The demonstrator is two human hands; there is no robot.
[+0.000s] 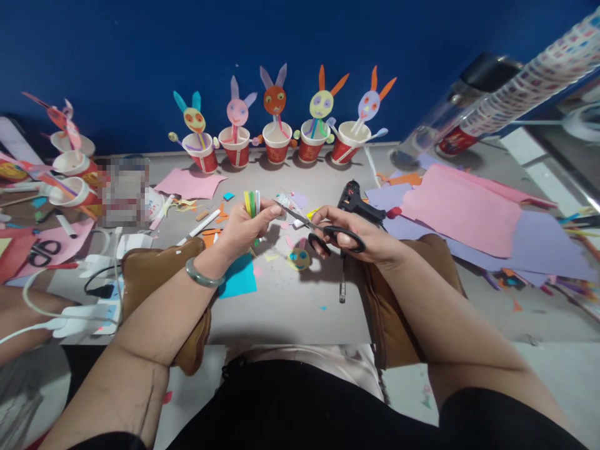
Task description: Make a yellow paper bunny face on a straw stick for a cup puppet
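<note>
My left hand (247, 232) is closed around a few thin yellow, green and pale strips (252, 204) that stick up beside the thumb. I cannot tell what material they are. In my right hand (351, 236) is a pair of scissors (344, 239) with black handles, fingers through the loops. Its blades point left, close to my left fingertips. Whether the tips touch anything there is unclear. Below the scissors lies a small yellow paper bunny face (299, 258) with blue eyes and pink ears. A blue paper sheet (238, 279) rests by my left wrist.
Several red paper cups (277, 144) with paper bunnies line the back wall. A black glue gun (359, 203) lies right of centre, near pink paper (469, 209). At left are a power strip (105, 309) with cables and another person's arm (23, 312). Stacked cups (539, 75) lean at right.
</note>
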